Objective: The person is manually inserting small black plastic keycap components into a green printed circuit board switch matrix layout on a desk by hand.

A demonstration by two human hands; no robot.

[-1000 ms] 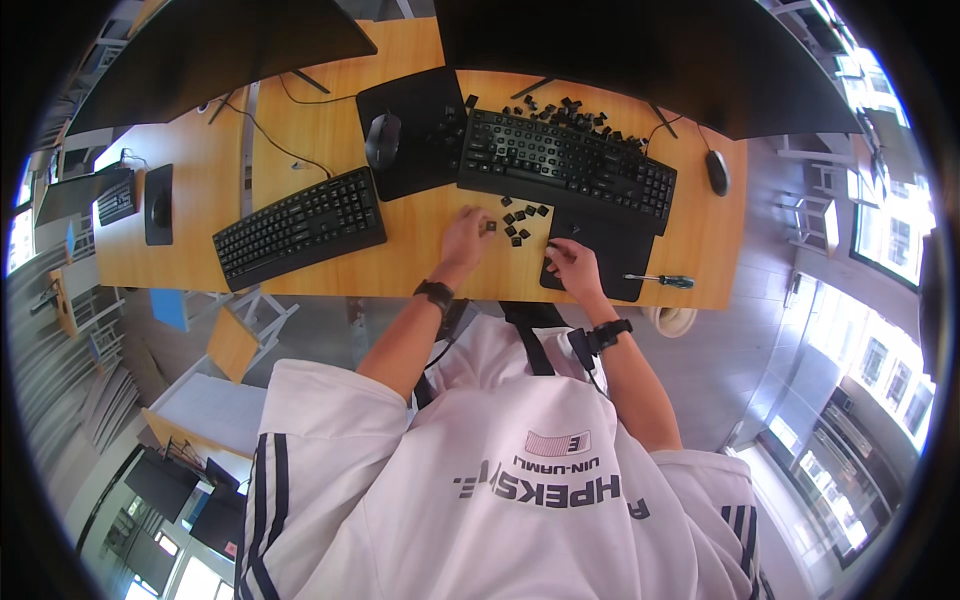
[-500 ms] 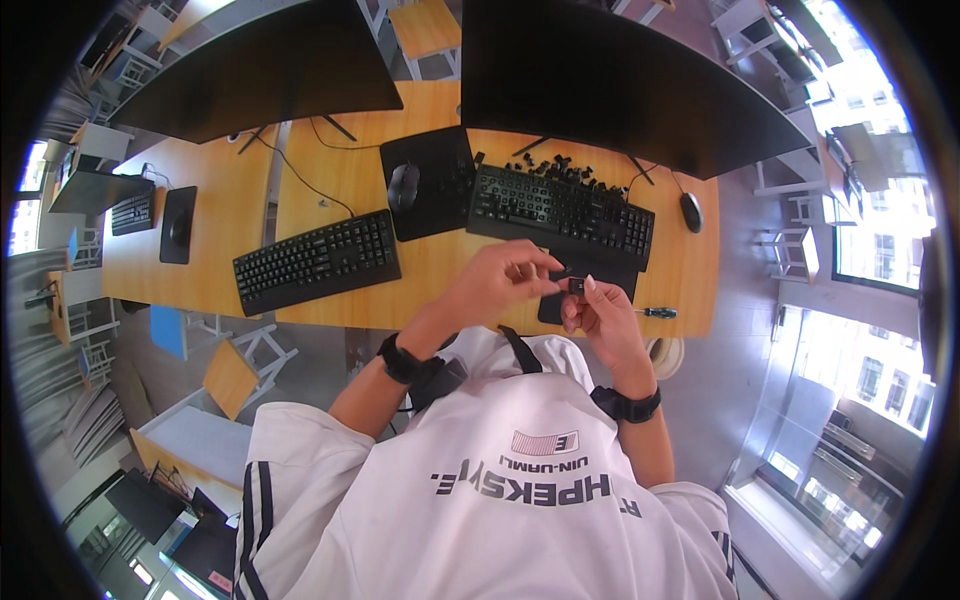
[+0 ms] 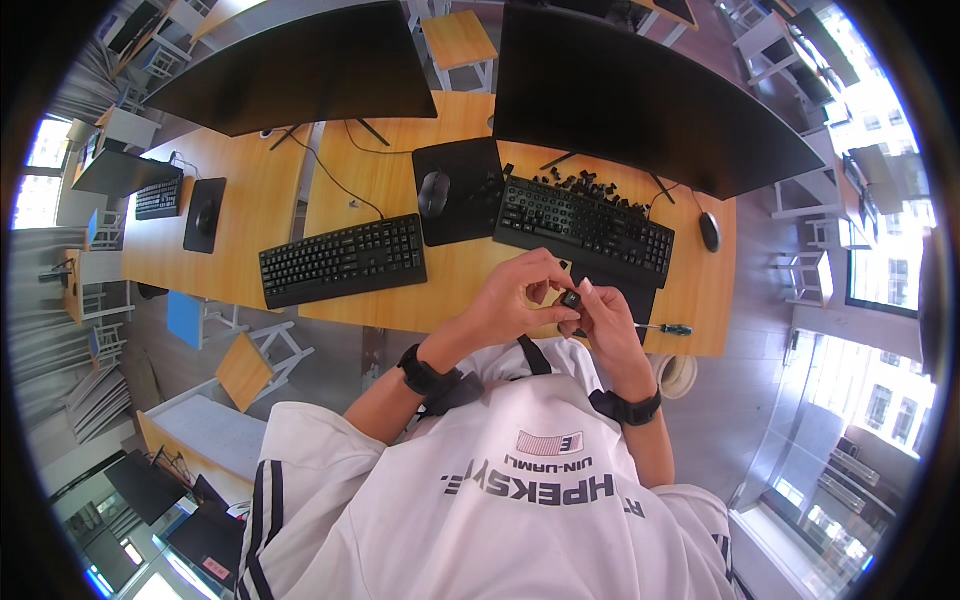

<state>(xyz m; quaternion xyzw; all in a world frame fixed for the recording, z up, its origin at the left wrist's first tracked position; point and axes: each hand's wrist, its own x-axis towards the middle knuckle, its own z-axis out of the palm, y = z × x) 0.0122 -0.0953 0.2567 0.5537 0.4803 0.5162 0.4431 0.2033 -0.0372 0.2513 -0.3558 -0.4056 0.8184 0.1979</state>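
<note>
Just in front of the desk edge, my right hand (image 3: pixel 606 318) pinches a small black keycap (image 3: pixel 571 299) between thumb and fingers. My left hand (image 3: pixel 518 292) curls in from the other side, its thumb and index finger closed around the same keycap. Beyond both hands lies a black keyboard (image 3: pixel 590 226) with a wrist rest. Many of its keys look stripped of their caps. Loose black keycaps (image 3: pixel 588 186) are heaped along its far edge. A dark pad beneath my hands is partly hidden by them.
A screwdriver (image 3: pixel 666 328) lies right of my right hand near the desk edge. Left are a second keyboard (image 3: pixel 345 258) and a mouse (image 3: pixel 434 194) on a black mouse pad (image 3: pixel 466 218). Another mouse (image 3: pixel 710 232) sits right. Two monitors (image 3: pixel 650 95) stand behind.
My left hand has closed in on the keycap, which it was apart from before. The whole view has shifted, so the desk appears slightly lower and further right.
</note>
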